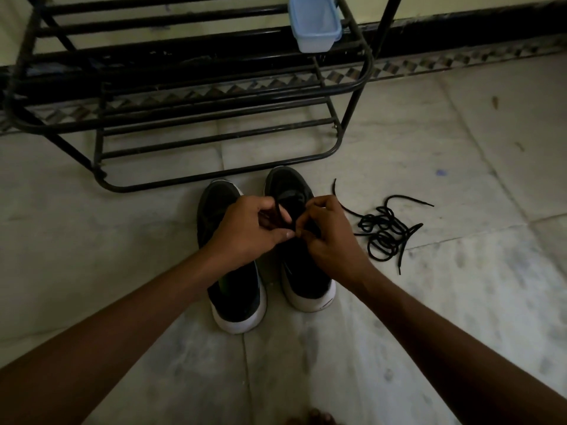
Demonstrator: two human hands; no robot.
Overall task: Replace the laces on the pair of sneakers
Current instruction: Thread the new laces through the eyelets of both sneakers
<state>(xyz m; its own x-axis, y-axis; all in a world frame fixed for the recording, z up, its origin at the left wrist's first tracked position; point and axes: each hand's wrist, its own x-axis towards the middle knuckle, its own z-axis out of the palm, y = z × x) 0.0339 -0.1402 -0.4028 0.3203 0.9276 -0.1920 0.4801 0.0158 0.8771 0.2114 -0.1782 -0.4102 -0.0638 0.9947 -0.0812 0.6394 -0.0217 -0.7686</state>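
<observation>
on the tiled floor [429,302], both hands [248,228] [331,237] pinch a lace [280,211] over the right sneaker [302,271].

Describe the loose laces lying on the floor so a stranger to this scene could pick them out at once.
Find the black metal shoe rack by the wall; a pair of black sneakers with white soles stands before it. Right of them, on the pale floor, lies a tangled heap of black laces. Unlike the lace pinched by the left hand and right hand, nothing touches it.
</observation>
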